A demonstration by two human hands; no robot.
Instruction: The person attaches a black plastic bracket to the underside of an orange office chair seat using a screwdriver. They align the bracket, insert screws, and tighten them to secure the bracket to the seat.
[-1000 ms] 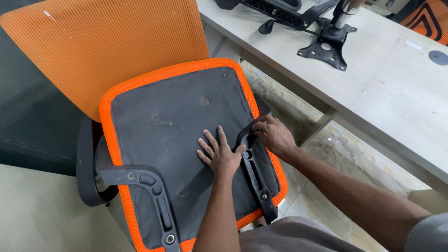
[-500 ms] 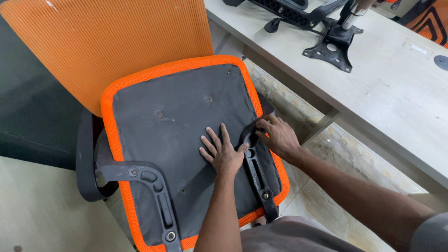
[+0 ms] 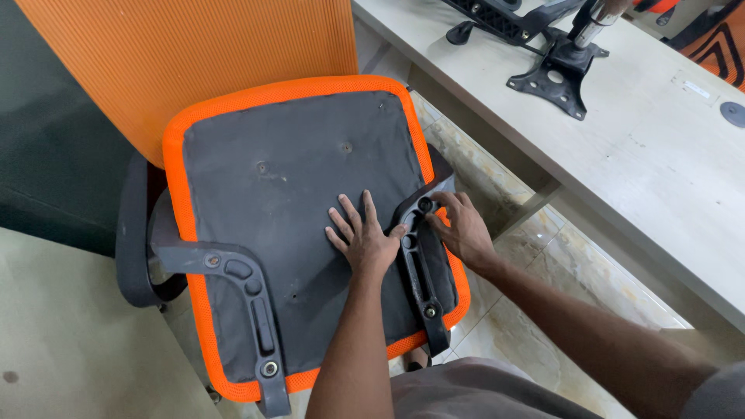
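Seat (image 3: 310,202) is upside down, grey underside up with orange trim around the edge, resting on top of another chair with an orange mesh back (image 3: 194,54). Left hand (image 3: 365,237) lies flat on the grey underside, fingers spread, palm down, gripping nothing. Right hand (image 3: 463,229) is at the right armrest bracket (image 3: 419,264), fingertips on its upper end near the top bolt; fingers loosely curled, not clamped round anything I can make out. Left bracket (image 3: 248,302) sits bolted along the seat's opposite edge, untouched. Desk (image 3: 660,155) is to the right, well apart from the hands; a black metal chair mechanism (image 3: 555,74) lies on it near the far end.
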